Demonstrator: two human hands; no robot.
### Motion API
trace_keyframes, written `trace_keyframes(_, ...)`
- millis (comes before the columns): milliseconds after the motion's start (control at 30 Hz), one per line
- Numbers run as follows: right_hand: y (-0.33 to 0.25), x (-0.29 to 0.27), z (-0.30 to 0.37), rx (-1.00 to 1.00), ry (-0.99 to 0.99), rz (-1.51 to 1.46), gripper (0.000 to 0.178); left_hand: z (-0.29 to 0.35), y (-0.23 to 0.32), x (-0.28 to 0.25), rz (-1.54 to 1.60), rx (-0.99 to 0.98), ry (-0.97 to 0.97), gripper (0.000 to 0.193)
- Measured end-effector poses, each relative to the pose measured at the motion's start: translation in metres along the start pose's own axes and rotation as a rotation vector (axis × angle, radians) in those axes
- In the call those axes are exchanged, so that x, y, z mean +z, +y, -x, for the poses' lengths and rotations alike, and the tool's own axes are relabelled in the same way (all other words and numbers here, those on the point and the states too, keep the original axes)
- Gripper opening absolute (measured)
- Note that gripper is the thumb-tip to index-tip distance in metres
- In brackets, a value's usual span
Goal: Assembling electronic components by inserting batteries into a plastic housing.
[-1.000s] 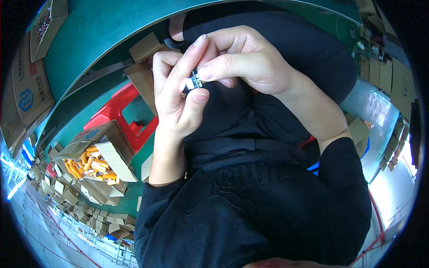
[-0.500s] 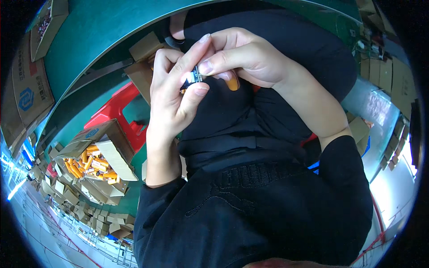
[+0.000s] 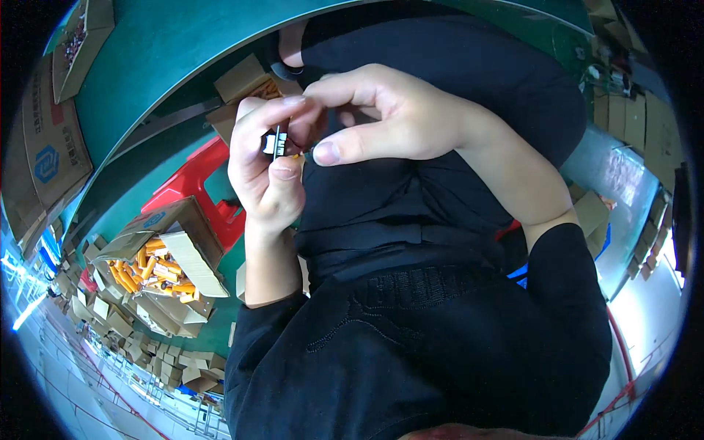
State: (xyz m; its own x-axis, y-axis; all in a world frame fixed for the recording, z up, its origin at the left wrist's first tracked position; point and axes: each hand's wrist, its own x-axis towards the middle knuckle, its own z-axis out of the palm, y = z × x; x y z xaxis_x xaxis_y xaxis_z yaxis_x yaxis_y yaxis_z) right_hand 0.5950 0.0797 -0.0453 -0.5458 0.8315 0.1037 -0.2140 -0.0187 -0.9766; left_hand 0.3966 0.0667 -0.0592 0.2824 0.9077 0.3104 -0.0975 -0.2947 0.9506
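My left hand [image 3: 260, 165] pinches a small circuit board [image 3: 279, 144], with a white and black part on it, between thumb and fingers. The board stands nearly on edge above my lap. Beside it, my right hand [image 3: 403, 121] is curled, its index finger reaching to the left fingertips and its thumb lower down. Thin reddish wires [image 3: 295, 144] show in the gap between the hands. A small dark piece lies against the right thumb tip. What the curled right fingers hold is hidden.
A green table edge [image 3: 183, 81] curves beyond my hands. To the left, an open carton [image 3: 209, 253] holds many orange cylinders [image 3: 158, 268], near a red plastic stool [image 3: 194, 176]. Another carton [image 3: 242, 77] sits under the table. Cardboard boxes [image 3: 44, 161] stand at far left.
Both hands have shifted, the left one leftward and slightly down. The right thumb has come away from the board, widening the gap. An orange cylinder seen by the right fingers is now out of sight.
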Motion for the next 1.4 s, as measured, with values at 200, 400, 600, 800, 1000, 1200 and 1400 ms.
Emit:
trace_keyframes(200,0.004,0.006,0.004,-0.085,0.064,0.151,0.012,0.004,-0.001,-0.012,-0.059,-0.048,-0.049,0.062)
trace_keyframes(400,0.004,0.011,0.003,-0.120,0.131,0.220,0.006,0.002,-0.011,-0.009,-0.001,0.008,0.097,0.047)
trace_keyframes(600,0.000,0.011,0.002,-0.189,0.195,0.243,0.006,0.010,-0.015,-0.009,0.034,-0.015,0.060,0.040)
trace_keyframes(800,-0.001,0.011,0.003,-0.093,0.186,0.183,0.009,0.009,-0.017,-0.007,0.010,0.006,0.087,0.036)
trace_keyframes(1000,0.003,0.003,0.003,-0.077,0.133,0.144,0.011,0.008,-0.018,-0.007,-0.105,-0.002,0.108,0.042)
trace_keyframes(1200,-0.012,0.004,0.001,0.297,0.031,-0.116,0.021,0.011,-0.025,-0.004,-0.176,-0.024,0.204,0.033)
trace_keyframes(1400,-0.004,-0.009,-0.002,0.554,-0.068,-0.121,0.025,0.008,-0.017,-0.049,0.433,-0.342,0.427,0.038)
